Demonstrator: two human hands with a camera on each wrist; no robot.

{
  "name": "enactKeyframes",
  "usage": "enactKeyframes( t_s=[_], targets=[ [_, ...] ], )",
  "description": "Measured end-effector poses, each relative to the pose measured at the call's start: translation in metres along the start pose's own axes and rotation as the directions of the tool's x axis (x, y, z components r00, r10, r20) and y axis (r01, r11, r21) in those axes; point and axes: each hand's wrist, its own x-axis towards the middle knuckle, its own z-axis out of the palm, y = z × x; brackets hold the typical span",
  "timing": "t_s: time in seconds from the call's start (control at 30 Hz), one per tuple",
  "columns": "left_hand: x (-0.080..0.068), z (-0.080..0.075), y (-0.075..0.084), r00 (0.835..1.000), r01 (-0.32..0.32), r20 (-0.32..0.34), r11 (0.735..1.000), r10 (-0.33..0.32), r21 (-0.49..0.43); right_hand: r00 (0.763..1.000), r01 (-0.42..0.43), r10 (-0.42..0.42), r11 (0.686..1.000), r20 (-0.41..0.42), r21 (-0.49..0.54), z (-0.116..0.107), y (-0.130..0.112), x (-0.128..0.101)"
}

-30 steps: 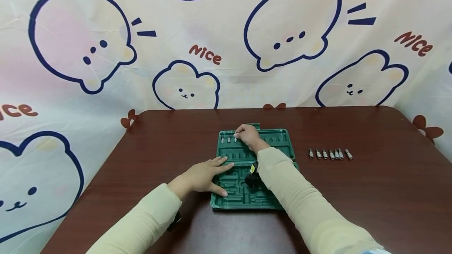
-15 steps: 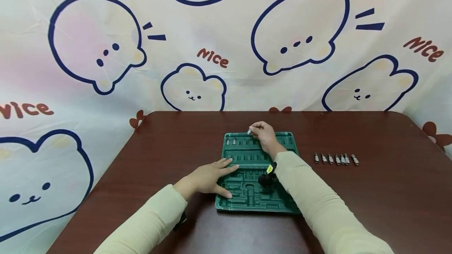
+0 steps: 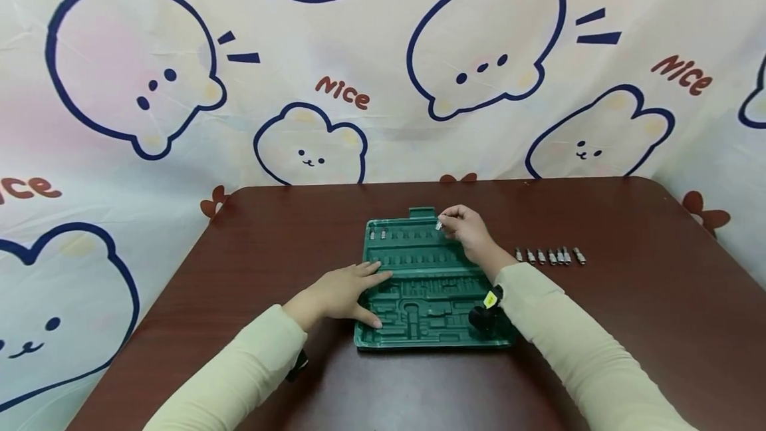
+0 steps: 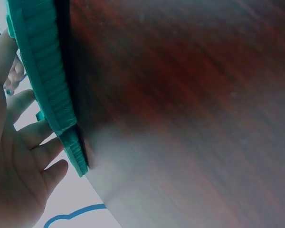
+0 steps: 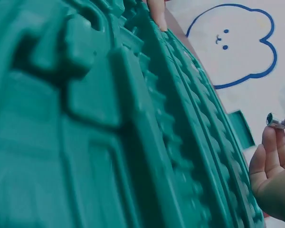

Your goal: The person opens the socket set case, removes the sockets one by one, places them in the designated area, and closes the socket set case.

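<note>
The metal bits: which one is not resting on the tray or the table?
The bit pinched in the right hand, held above the green tray. Two bits sit in the tray's top row; the others lie in a row on the table.

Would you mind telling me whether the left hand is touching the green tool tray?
Touching. The head view shows the left hand lying flat, fingers and thumb resting on the left part of the green tool tray.

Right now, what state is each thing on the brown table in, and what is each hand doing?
Green plastic tool tray: flat on the table, two small bits in its top row.
Small silver socket bit: pinched in the right hand's grip, raised above the tray.
Left hand: flat, pressing the tray's left edge.
Row of silver bits: lying loose on the table, right of the tray.
</note>
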Motion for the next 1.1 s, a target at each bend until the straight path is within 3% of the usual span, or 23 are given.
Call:
enactKeyframes(
  t_s=[0.23, 0.6, 0.93, 1.1],
  targets=[
    [0.000, -0.001, -0.001, 1.000, 0.008, 0.005, 1.000, -0.008, -0.006, 0.999, -0.019, 0.018, 0.999, 0.033, 0.030, -0.038, -0.009, -0.017],
    [0.000, 0.001, -0.002, 1.000, -0.008, -0.015, 1.000, 0.008, -0.017, 0.997, -0.053, 0.048, 0.995, -0.056, -0.083, -0.112, -0.017, -0.046],
    [0.000, 0.001, -0.001, 1.000, -0.001, -0.008, 0.999, 0.001, -0.034, 0.987, -0.020, 0.019, 1.000, -0.158, 0.000, -0.185, -0.008, -0.070],
    [0.002, 0.002, -0.002, 1.000, -0.004, -0.009, 0.999, 0.003, -0.032, 0.981, -0.053, 0.018, 0.983, -0.194, -0.174, -0.209, -0.001, -0.073]
  ],
)
